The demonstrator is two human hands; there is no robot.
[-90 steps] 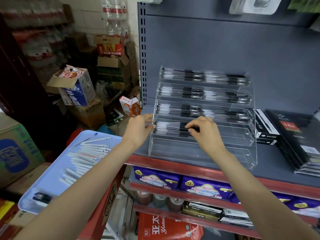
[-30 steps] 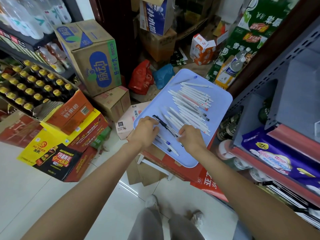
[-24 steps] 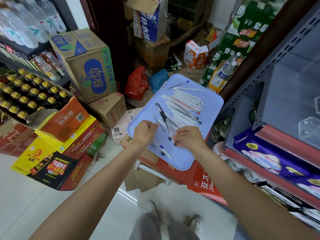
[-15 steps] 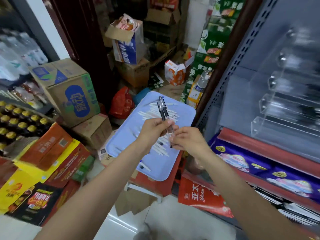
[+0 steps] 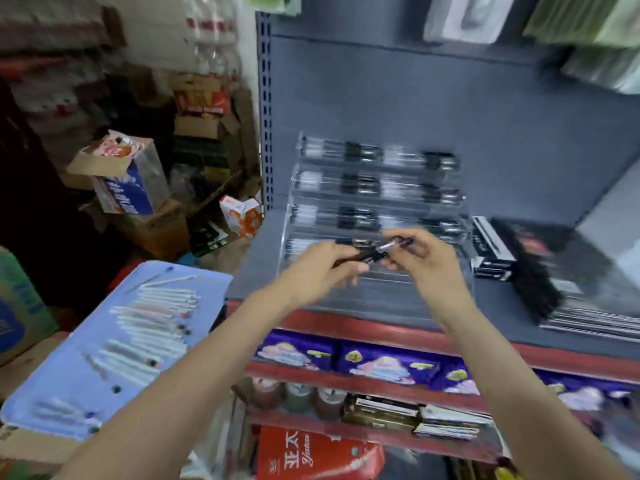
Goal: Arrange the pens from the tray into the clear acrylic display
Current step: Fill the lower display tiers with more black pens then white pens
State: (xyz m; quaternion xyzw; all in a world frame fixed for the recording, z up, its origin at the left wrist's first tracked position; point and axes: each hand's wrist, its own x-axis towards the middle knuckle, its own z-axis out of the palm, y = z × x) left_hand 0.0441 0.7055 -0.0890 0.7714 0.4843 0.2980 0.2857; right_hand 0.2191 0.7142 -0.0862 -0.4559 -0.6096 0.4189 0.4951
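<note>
Your display (image 5: 377,216) is clear glossy acrylic on a matt grey metal shelf (image 5: 263,271); your pens (image 5: 374,252) look like shiny black-and-clear plastic, your tray (image 5: 79,393) smooth pale-blue plastic, the boxes (image 5: 152,230) plain cardboard

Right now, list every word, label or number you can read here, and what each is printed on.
"亚太", with a cursive word below too blurred to read: red package on the lowest shelf.
White characters on the blue-and-white carton: blurred.
Print on the purple packets, black boxes and orange-and-white carton: unreadable.
</note>
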